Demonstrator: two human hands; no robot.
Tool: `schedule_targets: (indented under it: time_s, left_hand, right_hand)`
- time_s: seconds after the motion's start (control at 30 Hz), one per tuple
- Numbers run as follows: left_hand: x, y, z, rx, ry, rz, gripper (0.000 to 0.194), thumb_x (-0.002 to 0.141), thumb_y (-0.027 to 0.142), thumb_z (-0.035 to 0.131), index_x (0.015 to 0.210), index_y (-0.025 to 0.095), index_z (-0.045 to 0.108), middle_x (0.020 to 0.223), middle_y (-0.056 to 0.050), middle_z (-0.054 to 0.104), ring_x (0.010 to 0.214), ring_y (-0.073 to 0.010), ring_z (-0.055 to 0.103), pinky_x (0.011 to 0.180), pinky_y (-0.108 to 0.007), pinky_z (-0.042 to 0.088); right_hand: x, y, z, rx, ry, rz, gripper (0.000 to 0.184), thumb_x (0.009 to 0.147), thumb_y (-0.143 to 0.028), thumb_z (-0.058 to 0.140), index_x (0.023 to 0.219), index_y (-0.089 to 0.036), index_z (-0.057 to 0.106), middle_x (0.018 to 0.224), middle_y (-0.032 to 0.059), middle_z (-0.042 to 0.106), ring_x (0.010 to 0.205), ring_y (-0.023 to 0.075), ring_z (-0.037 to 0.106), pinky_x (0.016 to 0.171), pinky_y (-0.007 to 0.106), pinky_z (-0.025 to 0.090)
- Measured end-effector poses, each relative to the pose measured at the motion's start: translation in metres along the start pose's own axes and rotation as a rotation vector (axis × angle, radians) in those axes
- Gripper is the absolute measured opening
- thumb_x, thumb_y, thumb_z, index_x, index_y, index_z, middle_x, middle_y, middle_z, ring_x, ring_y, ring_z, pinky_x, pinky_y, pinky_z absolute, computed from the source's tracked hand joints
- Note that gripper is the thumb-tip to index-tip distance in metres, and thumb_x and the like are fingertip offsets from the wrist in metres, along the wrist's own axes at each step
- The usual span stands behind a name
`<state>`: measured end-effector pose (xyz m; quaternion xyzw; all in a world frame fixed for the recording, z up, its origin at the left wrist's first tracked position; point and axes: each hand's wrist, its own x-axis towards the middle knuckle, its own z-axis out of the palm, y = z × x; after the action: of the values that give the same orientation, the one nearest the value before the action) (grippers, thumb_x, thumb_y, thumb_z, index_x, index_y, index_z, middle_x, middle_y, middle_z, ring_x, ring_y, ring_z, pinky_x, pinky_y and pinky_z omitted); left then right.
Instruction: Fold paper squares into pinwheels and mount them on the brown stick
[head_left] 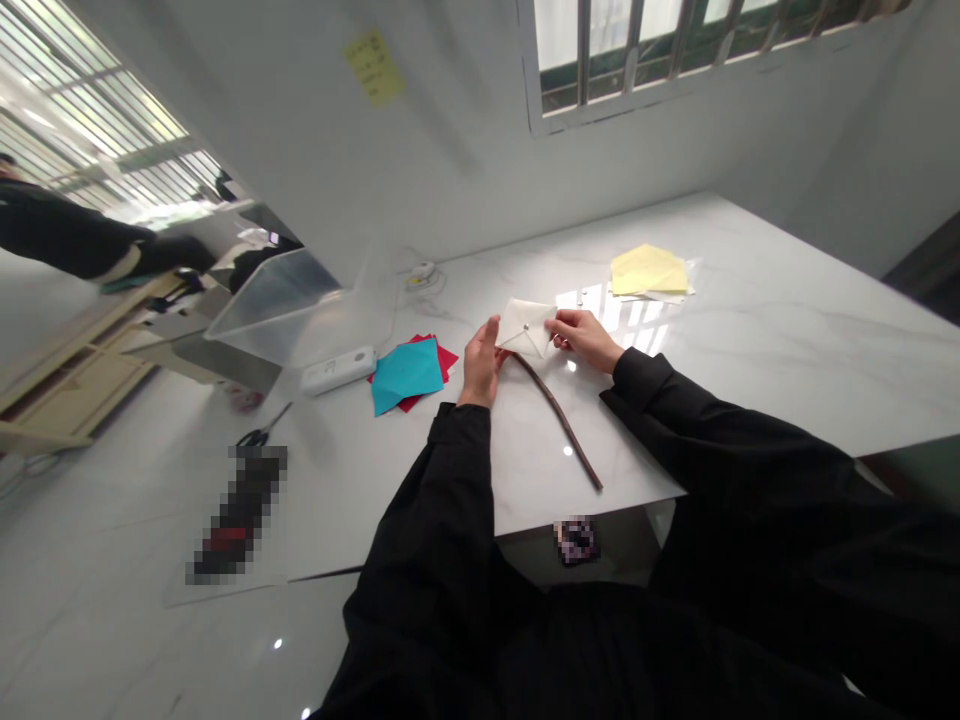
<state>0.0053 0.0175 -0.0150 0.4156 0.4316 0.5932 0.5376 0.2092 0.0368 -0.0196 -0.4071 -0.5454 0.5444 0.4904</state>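
Between both hands is a piece of folded cream paper (523,325), with crease lines meeting near a small shiny round dot at its middle. My left hand (478,370) is closed on the paper's left side, thumb up. On the right, my right hand (586,340) pinches the edge beside the dot. A thin dark brown stick (559,415) runs from under the paper toward the table's front edge. Its upper end is hidden, so whether it is joined to the paper I cannot tell. Blue paper (409,375) over red paper (447,360) lies left of my left hand.
The white marbled table (780,340) holds a yellow paper stack (649,270), a white power strip (339,370), black-handled scissors (259,435) and a clear plastic bin (281,305). A blurred-out dark item (240,515) lies at left. Another person's dark sleeve (71,235) shows far left.
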Motion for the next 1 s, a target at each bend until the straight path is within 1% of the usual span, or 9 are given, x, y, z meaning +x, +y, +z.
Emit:
schedule_targets:
  time_s: [0.1, 0.2, 0.33, 0.4, 0.5, 0.6, 0.77, 1.0]
  left_hand:
    - [-0.003, -0.002, -0.002, 0.043, -0.098, 0.007, 0.065, 0.069, 0.054, 0.094, 0.117, 0.015, 0.075, 0.114, -0.012, 0.079, 0.106, -0.0272, 0.074, 0.089, -0.034, 0.059]
    - [-0.003, -0.005, -0.005, 0.08, -0.118, 0.024, 0.061, 0.067, 0.048, 0.095, 0.114, 0.015, 0.076, 0.109, -0.011, 0.08, 0.099, -0.0258, 0.075, 0.085, -0.034, 0.058]
    - [-0.002, -0.006, -0.006, 0.128, -0.135, 0.053, 0.057, 0.065, 0.048, 0.094, 0.107, 0.013, 0.078, 0.102, -0.009, 0.081, 0.087, -0.0223, 0.073, 0.078, -0.031, 0.057]
    - [-0.002, -0.006, -0.005, 0.132, -0.126, 0.05, 0.057, 0.064, 0.047, 0.095, 0.106, 0.013, 0.078, 0.1, -0.009, 0.081, 0.084, -0.0209, 0.072, 0.076, -0.031, 0.057]
    - [-0.001, -0.006, -0.005, 0.139, -0.129, 0.058, 0.056, 0.064, 0.046, 0.095, 0.106, 0.014, 0.078, 0.101, -0.009, 0.082, 0.084, -0.0203, 0.072, 0.078, -0.03, 0.057]
    - [0.001, -0.008, -0.006, 0.153, -0.145, 0.069, 0.054, 0.067, 0.048, 0.094, 0.106, 0.014, 0.078, 0.104, -0.01, 0.081, 0.088, -0.022, 0.073, 0.081, -0.032, 0.057]
    - [0.004, -0.011, -0.008, 0.137, -0.175, 0.035, 0.057, 0.067, 0.049, 0.095, 0.108, 0.014, 0.077, 0.106, -0.011, 0.081, 0.091, -0.0238, 0.074, 0.082, -0.035, 0.06]
    - [0.007, -0.011, -0.007, 0.106, -0.213, 0.017, 0.056, 0.065, 0.045, 0.095, 0.108, 0.014, 0.077, 0.105, -0.011, 0.082, 0.09, -0.0226, 0.074, 0.082, -0.033, 0.059]
  right_hand:
    - [-0.001, 0.005, 0.001, -0.088, -0.045, -0.082, 0.042, 0.085, -0.055, 0.08, 0.074, -0.019, 0.062, 0.068, 0.0012, 0.064, 0.059, 0.0112, 0.054, 0.056, 0.025, 0.045]
    - [-0.004, 0.01, 0.001, -0.183, -0.042, -0.151, 0.044, 0.085, -0.06, 0.075, 0.074, -0.019, 0.063, 0.067, 0.0016, 0.065, 0.06, 0.0135, 0.055, 0.059, 0.027, 0.045]
    - [-0.009, 0.013, 0.002, -0.269, -0.045, -0.187, 0.042, 0.087, -0.059, 0.07, 0.074, -0.02, 0.064, 0.068, 0.0022, 0.067, 0.061, 0.015, 0.057, 0.061, 0.028, 0.045]
    - [-0.01, 0.013, 0.003, -0.273, -0.048, -0.189, 0.041, 0.087, -0.058, 0.069, 0.075, -0.019, 0.065, 0.069, 0.0025, 0.068, 0.062, 0.0153, 0.057, 0.061, 0.029, 0.045]
    - [-0.01, 0.012, 0.002, -0.247, -0.041, -0.189, 0.042, 0.086, -0.059, 0.071, 0.074, -0.02, 0.065, 0.067, 0.0019, 0.066, 0.061, 0.0153, 0.057, 0.061, 0.029, 0.045]
    - [-0.009, 0.012, 0.0, -0.184, 0.002, -0.178, 0.045, 0.082, -0.063, 0.074, 0.075, -0.02, 0.065, 0.065, 0.001, 0.064, 0.059, 0.0155, 0.057, 0.059, 0.03, 0.046]
    - [-0.009, 0.013, -0.003, -0.136, 0.074, -0.171, 0.05, 0.08, -0.069, 0.076, 0.075, -0.02, 0.064, 0.065, 0.0008, 0.062, 0.06, 0.0153, 0.056, 0.058, 0.029, 0.047]
    - [-0.007, 0.013, -0.005, -0.155, 0.06, -0.193, 0.047, 0.08, -0.066, 0.077, 0.075, -0.02, 0.065, 0.065, 0.0002, 0.061, 0.061, 0.0145, 0.055, 0.059, 0.029, 0.047]
